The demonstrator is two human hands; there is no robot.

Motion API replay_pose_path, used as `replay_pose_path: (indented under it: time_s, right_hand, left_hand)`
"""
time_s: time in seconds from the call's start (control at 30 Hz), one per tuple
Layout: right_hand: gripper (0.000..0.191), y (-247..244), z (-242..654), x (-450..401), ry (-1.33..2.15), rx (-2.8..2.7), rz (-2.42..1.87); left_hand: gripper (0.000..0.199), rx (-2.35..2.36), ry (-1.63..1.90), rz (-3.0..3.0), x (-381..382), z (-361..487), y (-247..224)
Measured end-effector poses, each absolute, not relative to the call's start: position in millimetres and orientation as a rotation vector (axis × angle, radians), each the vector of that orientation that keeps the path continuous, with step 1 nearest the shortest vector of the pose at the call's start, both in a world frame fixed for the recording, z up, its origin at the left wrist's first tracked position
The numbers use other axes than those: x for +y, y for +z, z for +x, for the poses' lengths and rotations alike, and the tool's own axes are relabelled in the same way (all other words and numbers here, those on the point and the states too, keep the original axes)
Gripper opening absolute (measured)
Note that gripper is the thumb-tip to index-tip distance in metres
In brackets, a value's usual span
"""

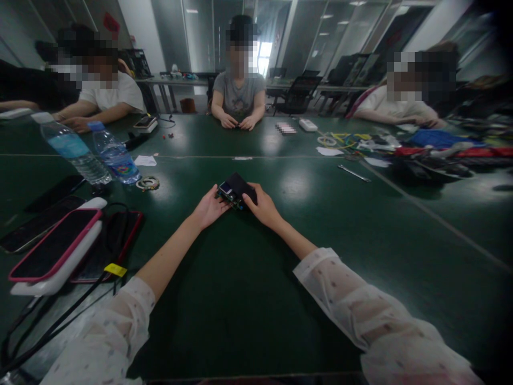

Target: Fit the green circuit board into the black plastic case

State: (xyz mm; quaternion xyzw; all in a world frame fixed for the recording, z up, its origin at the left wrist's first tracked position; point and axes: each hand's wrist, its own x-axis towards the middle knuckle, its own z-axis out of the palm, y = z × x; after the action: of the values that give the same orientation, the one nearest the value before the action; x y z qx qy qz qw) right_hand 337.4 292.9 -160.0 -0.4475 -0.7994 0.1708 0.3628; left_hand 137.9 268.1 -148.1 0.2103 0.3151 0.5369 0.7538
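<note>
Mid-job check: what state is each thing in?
Dark device: held, circuit parts exposed along one side.
Right hand: closed on dark device.
Left hand: fingers at its opposite end.
Pink-edged phone: face up, screen dark.
White-capped bottle: capped.
Blue-capped bottle: capped.
Wrench: lying flat, unheld.

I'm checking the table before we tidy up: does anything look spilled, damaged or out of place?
Nothing visibly spilled. The device held by left hand and right hand shows bare circuitry, so it looks only partly enclosed; cables toward the right sprawl in a tangle.
</note>
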Motion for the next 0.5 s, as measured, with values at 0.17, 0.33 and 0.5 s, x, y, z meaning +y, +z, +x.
replay_pose_path:
  time_s: [0.17,0.33,0.5]
  right_hand:
    - [0.05,-160.3,337.4,293.2,0.439,-2.059,-1.137]
    - [0.049,-159.7,337.5,293.0,0.435,-2.057,-1.132]
    - [0.049,-159.1,337.4,292.0,0.436,-2.062,-1.13]
  left_hand:
    - [0.039,0.679,1.172,0.459,268.5,137.4,-149.1]
    - [0.036,0.696,1.177,0.45,269.2,137.8,-148.7]
    - [0.037,0.691,1.175,0.452,269.0,138.3,-148.4]
